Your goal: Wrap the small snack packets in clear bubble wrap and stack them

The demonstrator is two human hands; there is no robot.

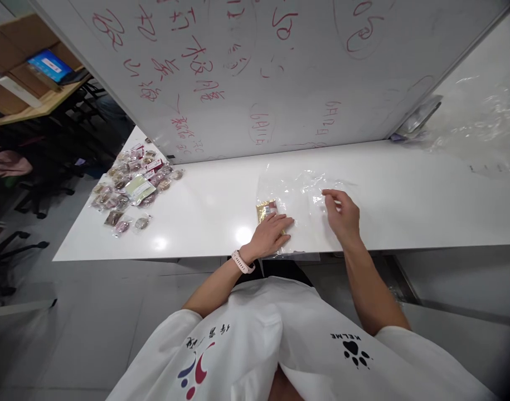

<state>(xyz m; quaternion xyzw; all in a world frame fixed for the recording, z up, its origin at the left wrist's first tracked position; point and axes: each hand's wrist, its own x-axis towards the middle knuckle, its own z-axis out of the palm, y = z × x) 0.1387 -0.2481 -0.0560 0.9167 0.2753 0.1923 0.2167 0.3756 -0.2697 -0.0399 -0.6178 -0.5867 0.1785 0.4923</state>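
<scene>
A large clear plastic bag (292,186) lies spread on the white table in front of me. Toward its left side is a small gold packet (266,209), partly covered by my fingers. My left hand (271,235) rests flat over the packet and the plastic, fingers stretched out, with a pale pink band at the wrist. At the bag's right part, my right hand (342,216) is closed in a pinch of thumb and forefinger on the thin film. Glare makes the bag's edges and opening hard to make out.
A pile of small wrapped packets (121,189) covers the table's left end, with a pale green packet (140,189) on top. Behind the table stands a whiteboard (238,111) with red writing. More clear plastic film (472,122) lies at the far right.
</scene>
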